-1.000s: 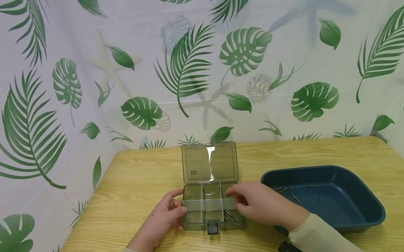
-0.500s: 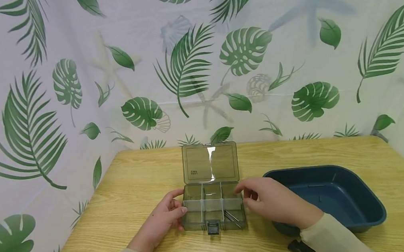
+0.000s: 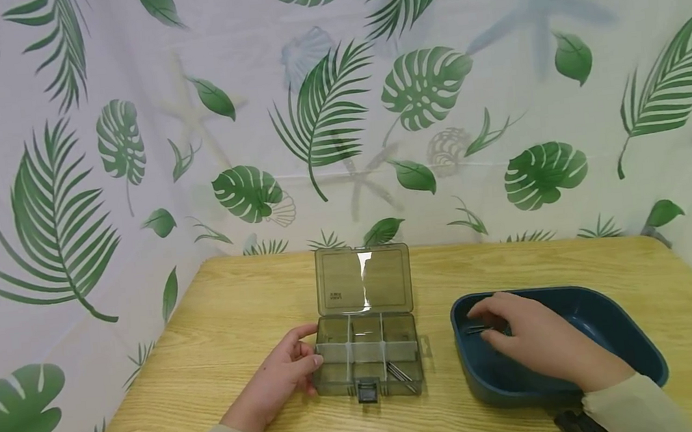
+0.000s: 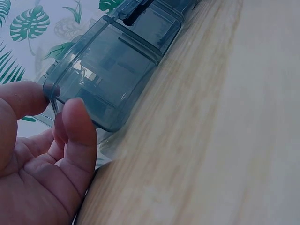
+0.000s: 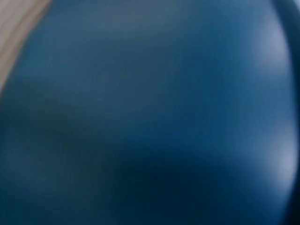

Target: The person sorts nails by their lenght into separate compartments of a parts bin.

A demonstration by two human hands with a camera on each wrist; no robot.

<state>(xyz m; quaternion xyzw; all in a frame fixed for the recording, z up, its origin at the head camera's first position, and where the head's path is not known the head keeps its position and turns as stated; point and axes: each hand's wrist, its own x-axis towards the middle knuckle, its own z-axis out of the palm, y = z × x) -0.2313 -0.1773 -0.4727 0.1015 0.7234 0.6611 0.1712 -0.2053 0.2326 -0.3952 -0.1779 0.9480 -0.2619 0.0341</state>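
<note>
A smoky clear compartment box lies on the table with its lid raised at the back. My left hand holds its left end. In the left wrist view the thumb and a finger of the left hand pinch a corner of the box. Several thin metal pins lie in the front right compartment; a short one shows in the back middle. My right hand reaches over the dark blue bin, fingers loosely bent, beside more thin pins.
The wooden table runs back to a leaf-print cloth that hangs behind and to the left. In the right wrist view the blue bin's inside fills nearly everything, badly blurred.
My right hand has moved right, from the box's right-hand compartments to over the left part of the bin. The left hand keeps its place on the box.
</note>
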